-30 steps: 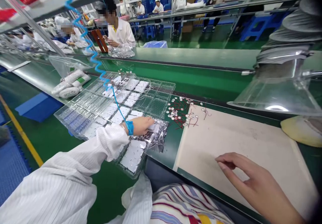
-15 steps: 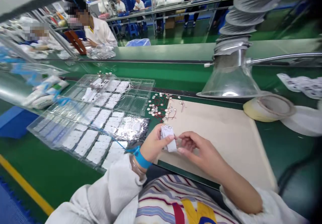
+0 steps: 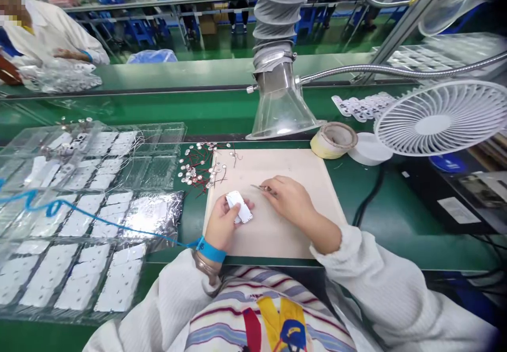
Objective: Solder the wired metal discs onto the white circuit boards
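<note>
Our left hand (image 3: 222, 225) grips a white card (image 3: 238, 207) over the beige square mat (image 3: 273, 236) on the green worktop (image 3: 396, 246); our right hand (image 3: 291, 200) pinches slim steel tweezers (image 3: 261, 188). A white-coated co-worker (image 3: 43, 30) sits along the far line.

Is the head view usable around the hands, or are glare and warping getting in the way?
Head view: the left hand and right hand look sharp; glare sits on the foil bag and clear plastic tray; wide-angle warping curves the frame's outer edges.
</note>
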### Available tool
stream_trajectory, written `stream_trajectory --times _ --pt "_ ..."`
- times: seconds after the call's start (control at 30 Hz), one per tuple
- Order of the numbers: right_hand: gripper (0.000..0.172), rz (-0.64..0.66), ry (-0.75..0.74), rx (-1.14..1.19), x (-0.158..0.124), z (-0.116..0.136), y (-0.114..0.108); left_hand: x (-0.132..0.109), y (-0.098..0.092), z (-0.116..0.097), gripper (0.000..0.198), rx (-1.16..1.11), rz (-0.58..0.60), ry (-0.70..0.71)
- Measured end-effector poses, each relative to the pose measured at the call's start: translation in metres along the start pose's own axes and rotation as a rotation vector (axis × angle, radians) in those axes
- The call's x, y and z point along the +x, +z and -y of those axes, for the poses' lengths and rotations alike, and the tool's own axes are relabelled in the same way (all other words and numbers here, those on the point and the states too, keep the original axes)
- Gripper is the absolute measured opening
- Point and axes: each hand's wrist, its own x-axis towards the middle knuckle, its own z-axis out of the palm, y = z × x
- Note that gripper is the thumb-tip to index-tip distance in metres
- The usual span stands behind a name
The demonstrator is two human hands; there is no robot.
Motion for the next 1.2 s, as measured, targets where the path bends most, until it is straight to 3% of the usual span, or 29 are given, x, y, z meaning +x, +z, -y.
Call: stream_trajectory --times 0.17,0.3,0.47,0.67,0.8,0.93,1.07,1.2 --pt "0.025 0.08 -0.148 -0.131 0.03 -0.018 0.008 0.0 -0.005 -0.013 0.047 -0.003 -0.067 0.022" --pt "0.022 0.123 -0.185 -0.136 0.033 -0.027 0.008 0.0 -0.008 -0.019 0.047 0.024 -0.073 0.035" --pt "0.017 0.091 -0.099 0.007 0.019 -0.014 0.002 0.008 0.008 -0.014 0.048 -0.034 -0.035 0.035" --pt "0.023 0.083 0.07 0.396 0.013 -0.002 0.006 0.018 0.032 -0.002 0.055 -0.081 0.044 0.042" --pt "0.02 0.048 0.063 0.322 0.009 -0.02 0.004 0.019 0.021 -0.002 0.051 -0.075 -0.02 0.011" --pt "0.022 0.085 -0.085 0.181 -0.003 -0.033 0.003 0.011 0.005 -0.01 0.045 -0.076 -0.125 0.057" --pt "0.025 0.164 -0.254 0.069 -0.007 -0.036 0.004 0.007 -0.003 -0.017 0.043 -0.012 -0.153 0.136" --pt "0.024 0.136 -0.252 0.008 0.001 -0.03 0.002 0.009 -0.003 -0.013 0.042 0.06 -0.137 0.177"
